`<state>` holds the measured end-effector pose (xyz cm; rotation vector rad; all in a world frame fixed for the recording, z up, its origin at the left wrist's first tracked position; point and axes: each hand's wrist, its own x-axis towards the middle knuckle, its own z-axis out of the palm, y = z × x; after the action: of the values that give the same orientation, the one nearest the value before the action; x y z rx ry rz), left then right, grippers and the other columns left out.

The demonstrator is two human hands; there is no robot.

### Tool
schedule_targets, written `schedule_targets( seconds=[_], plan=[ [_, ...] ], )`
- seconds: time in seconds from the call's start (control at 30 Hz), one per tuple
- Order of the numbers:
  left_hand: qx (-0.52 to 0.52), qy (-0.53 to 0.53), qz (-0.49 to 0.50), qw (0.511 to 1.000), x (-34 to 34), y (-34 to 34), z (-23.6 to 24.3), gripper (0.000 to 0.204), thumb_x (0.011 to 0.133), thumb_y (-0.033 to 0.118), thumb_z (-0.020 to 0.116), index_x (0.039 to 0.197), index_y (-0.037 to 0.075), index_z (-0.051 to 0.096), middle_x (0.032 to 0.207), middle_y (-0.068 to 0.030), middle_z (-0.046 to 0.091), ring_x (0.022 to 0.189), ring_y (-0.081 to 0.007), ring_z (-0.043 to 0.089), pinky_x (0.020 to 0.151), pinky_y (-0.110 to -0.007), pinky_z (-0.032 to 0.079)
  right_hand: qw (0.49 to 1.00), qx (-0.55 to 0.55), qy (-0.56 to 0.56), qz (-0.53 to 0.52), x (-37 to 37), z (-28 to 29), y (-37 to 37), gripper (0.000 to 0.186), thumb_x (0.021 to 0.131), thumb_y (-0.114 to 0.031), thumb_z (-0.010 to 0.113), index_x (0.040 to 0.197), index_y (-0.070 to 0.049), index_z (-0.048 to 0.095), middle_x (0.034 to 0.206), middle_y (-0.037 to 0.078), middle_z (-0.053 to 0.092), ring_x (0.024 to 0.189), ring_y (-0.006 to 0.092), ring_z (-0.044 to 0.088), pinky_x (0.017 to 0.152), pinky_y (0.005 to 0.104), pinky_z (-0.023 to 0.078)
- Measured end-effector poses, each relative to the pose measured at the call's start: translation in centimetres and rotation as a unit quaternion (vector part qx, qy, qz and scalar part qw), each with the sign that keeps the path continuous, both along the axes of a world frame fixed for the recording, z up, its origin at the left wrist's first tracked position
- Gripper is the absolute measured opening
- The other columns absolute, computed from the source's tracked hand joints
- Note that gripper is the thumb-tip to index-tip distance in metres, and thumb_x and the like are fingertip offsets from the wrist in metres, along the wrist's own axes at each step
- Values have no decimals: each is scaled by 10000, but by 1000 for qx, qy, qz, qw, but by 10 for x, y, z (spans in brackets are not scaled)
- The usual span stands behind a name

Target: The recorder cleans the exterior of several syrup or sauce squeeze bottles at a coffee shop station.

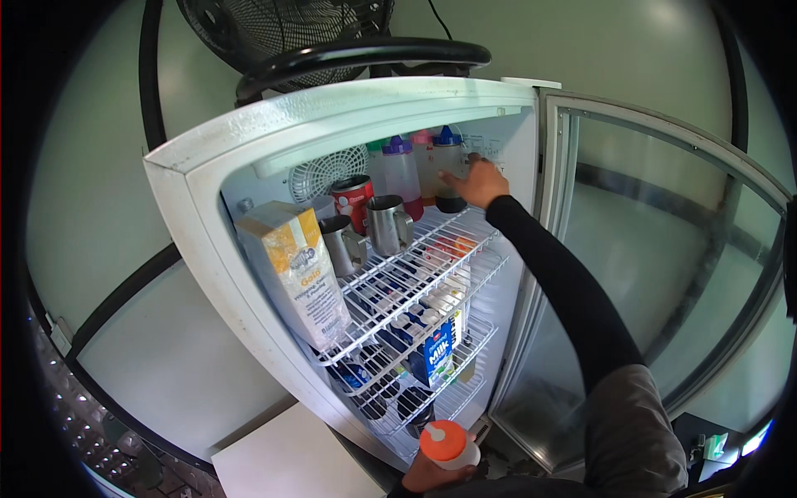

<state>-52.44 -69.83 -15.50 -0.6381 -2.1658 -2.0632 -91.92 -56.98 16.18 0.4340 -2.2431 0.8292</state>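
Note:
At the bottom of the head view, my left hand (427,476) is closed around a squeeze bottle (444,442) with an orange cap and a pale body. My right hand (481,184) reaches into the upper part of an open fridge, its fingers apart and nothing visible between them. Just left of those fingers stands a squeeze bottle with a blue cap (448,153) and dark contents at its bottom. A purple-capped squeeze bottle (401,174) is beside it on the top shelf. Behind, green and pink caps show in part.
Two steel pitchers (388,224), a red can (353,199) and a tall yellow-and-white carton (295,274) share the wire shelf (423,266). Blue milk cartons (436,353) sit below. The glass door (639,249) stands open at right; a black fan (290,33) is on top.

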Motion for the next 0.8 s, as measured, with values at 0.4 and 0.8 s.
schedule_targets(
  seconds=[0.4, 0.8],
  plan=[
    [84, -45, 32, 995, 44, -24, -21, 618, 778, 228, 930, 1268, 53, 595, 1243, -122, 704, 1154, -238, 678, 997, -405, 543, 958, -215, -132, 135, 6, -2, 19, 852, 791, -602, 819, 1333, 17, 596, 1268, 184, 686, 1113, 342, 713, 930, 484, 583],
    [-67, -55, -196, 977, -20, 14, -25, 580, 790, 180, 924, 1277, 76, 626, 1200, -43, 697, 1136, -183, 661, 990, -364, 519, 872, -272, -279, 297, 287, 8, 241, 869, 917, -672, 671, 1377, 55, 547, 1057, 160, 693, 876, 243, 699, 798, 357, 583]
  ],
)
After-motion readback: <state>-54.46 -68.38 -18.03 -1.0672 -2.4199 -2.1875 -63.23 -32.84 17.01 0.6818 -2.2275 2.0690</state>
